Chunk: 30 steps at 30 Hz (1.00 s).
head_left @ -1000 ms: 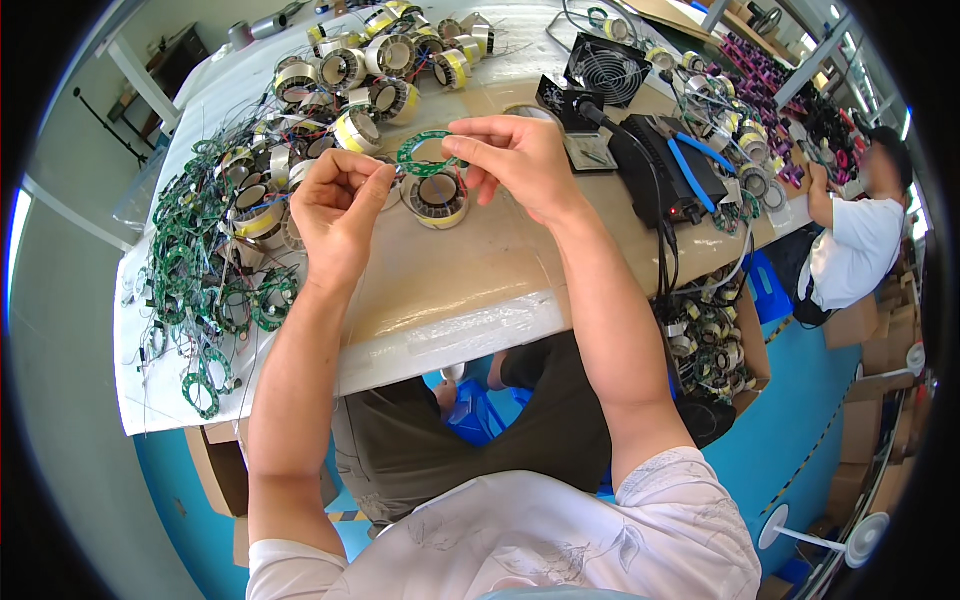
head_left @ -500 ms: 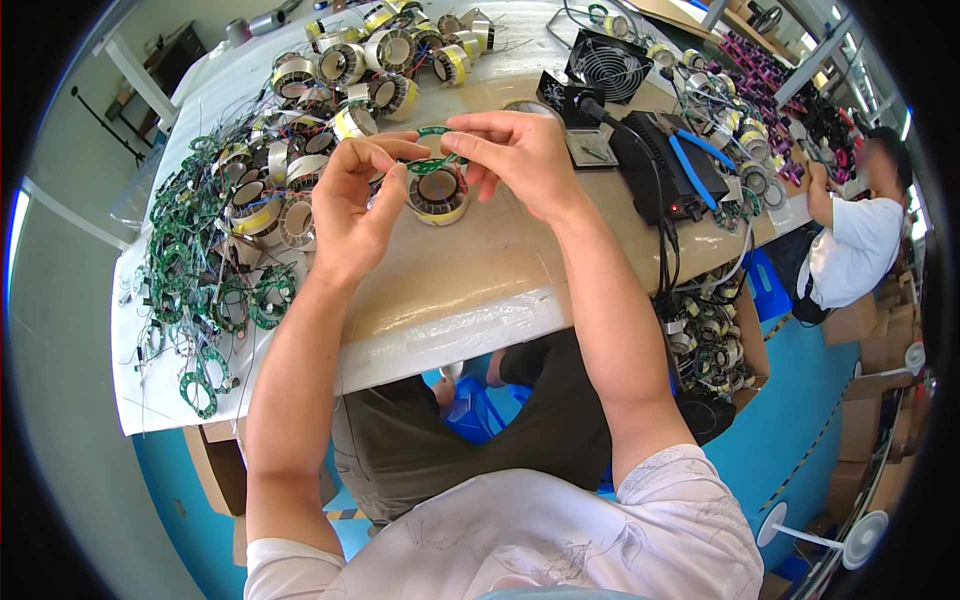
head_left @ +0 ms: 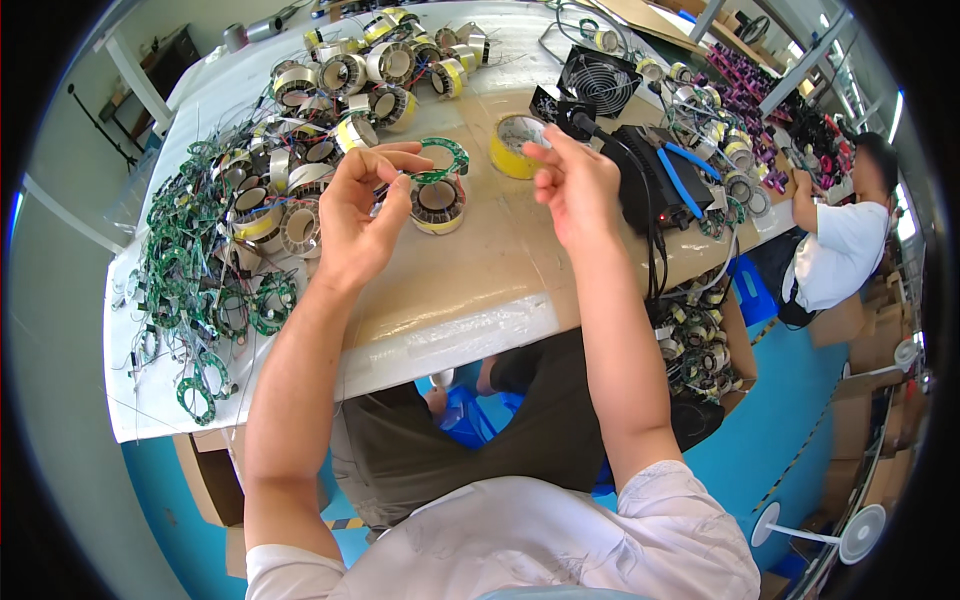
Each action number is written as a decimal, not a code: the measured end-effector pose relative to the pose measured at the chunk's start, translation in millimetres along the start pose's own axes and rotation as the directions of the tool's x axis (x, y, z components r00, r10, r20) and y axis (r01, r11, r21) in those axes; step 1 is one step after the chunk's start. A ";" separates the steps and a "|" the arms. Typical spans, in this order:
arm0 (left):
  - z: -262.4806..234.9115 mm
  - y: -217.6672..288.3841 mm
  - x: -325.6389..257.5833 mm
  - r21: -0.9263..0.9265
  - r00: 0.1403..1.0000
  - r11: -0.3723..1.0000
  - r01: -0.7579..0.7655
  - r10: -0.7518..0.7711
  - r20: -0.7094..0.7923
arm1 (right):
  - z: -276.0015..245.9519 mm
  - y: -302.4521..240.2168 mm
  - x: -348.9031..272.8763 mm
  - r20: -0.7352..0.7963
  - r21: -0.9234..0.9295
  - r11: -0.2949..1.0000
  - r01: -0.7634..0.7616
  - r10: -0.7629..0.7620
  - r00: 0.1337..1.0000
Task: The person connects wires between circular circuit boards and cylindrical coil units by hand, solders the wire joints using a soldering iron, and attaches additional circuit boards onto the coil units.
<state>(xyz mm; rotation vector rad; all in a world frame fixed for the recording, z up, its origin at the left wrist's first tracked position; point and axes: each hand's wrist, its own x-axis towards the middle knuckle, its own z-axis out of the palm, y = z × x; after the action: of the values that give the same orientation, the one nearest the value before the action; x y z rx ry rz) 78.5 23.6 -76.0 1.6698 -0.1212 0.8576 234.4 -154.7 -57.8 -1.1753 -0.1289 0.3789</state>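
A green ring-shaped circuit board [head_left: 459, 158] is pinched between the thumb and fingers of my left hand [head_left: 358, 215], above the table. Just below it stands a wire-wound motor stator [head_left: 437, 216] with a yellow band, its upper edge partly covered by the board. My right hand [head_left: 582, 190] is raised apart from the board, fingers loosely bent and nothing visible in them. Beside its fingertips lies a roll of yellow tape [head_left: 512, 160], partly hidden by them.
Stators [head_left: 390, 55] and tangled green ring boards [head_left: 200, 260] are heaped at the left. To the right are a black box [head_left: 655, 180], blue-handled pliers [head_left: 682, 180] and a black fan [head_left: 600, 80]. A co-worker [head_left: 845, 240] sits at far right.
My right hand has let go of the ring board and moved right, uncovering the tape roll. My left hand still holds the board, now seen more fully.
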 end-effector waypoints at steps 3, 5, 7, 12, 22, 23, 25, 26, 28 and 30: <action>1.6 -0.2 1.0 -0.012 1.000 1.000 0.007 -0.007 0.003 | -26.1 6.3 7.3 -0.172 0.160 0.987 0.000 0.028 0.985; 1.8 -1.4 1.4 -0.015 1.000 1.000 0.009 -0.009 0.004 | -33.9 5.5 14.5 -0.212 0.172 0.984 0.054 -0.016 0.977; 0.8 -2.8 1.8 -0.020 1.000 1.000 0.000 0.000 0.017 | -36.3 3.3 19.7 -0.274 0.153 0.978 0.144 -0.098 0.957; -1.2 -1.8 1.6 -0.009 1.000 1.000 0.006 -0.006 0.015 | -35.5 -2.1 26.8 -0.309 -0.053 0.967 0.248 -0.252 0.917; -1.5 0.9 2.7 0.033 0.999 0.999 0.008 -0.010 0.035 | -37.5 -7.4 -23.8 -0.170 -0.129 0.712 0.690 -0.701 0.692; -0.9 2.3 2.8 0.034 0.999 0.999 0.012 -0.014 0.039 | -34.9 -1.5 -28.8 -0.127 -0.067 0.732 0.678 -0.680 0.722; -1.6 4.8 2.3 0.054 0.999 0.999 0.004 -0.006 0.040 | -24.0 15.3 -39.0 -0.068 0.023 0.722 0.692 -0.689 0.721; -2.1 4.1 2.4 0.057 0.999 0.998 0.009 -0.011 0.044 | -18.9 22.1 -46.7 -0.045 0.107 0.731 0.674 -0.673 0.738; -2.7 2.0 3.0 0.057 0.999 0.998 -0.008 0.005 0.051 | -19.8 39.9 -51.1 0.022 0.178 0.723 0.667 -0.681 0.732; -1.7 2.6 4.3 0.046 0.999 0.999 -0.013 0.010 0.051 | -25.8 47.6 -52.0 0.061 0.166 0.725 0.668 -0.684 0.727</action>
<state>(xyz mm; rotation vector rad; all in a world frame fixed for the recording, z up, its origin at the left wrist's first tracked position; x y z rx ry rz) 79.5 25.9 -71.3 1.7360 -0.1470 0.8322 183.1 -180.0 -106.3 -0.8925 -0.6165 -0.2015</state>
